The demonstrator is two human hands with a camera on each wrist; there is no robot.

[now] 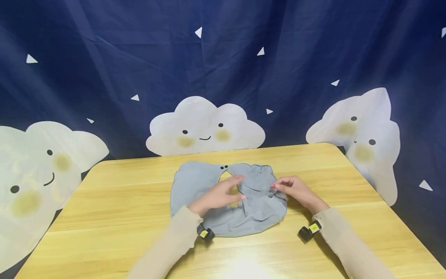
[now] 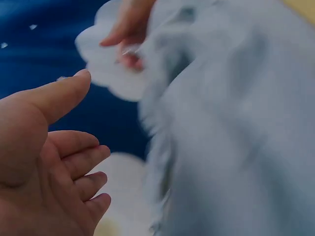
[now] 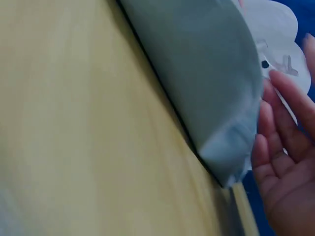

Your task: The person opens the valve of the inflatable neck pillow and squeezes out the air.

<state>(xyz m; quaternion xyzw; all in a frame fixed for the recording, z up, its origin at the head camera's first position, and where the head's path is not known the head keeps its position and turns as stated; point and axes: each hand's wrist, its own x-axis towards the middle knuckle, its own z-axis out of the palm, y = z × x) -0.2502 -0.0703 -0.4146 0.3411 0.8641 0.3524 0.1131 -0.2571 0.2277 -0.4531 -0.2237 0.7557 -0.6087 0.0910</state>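
A grey, flat, wrinkled inflatable neck pillow (image 1: 240, 224) with a central opening lies on the table, with two dark snaps (image 1: 224, 167) at its far edge. My left hand (image 1: 217, 195) hovers over its middle, thumb and fingers spread, holding nothing. In the left wrist view that hand (image 2: 54, 152) is apart from the grey fabric (image 2: 236, 128). At the pillow's right side, my right hand (image 1: 296, 191) pinches a small clear plastic valve (image 1: 273, 192) between thumb and fingers. The right wrist view shows the clear plastic (image 3: 288, 65) near the fingertips, partly hidden by the pillow edge.
A light wooden table (image 1: 115, 209) carries the pillow. Behind it hangs a dark blue curtain (image 1: 139, 58) with white clouds and small triangles. A black wrist camera (image 1: 206, 234) sits on the left wrist and another camera (image 1: 308, 231) on the right.
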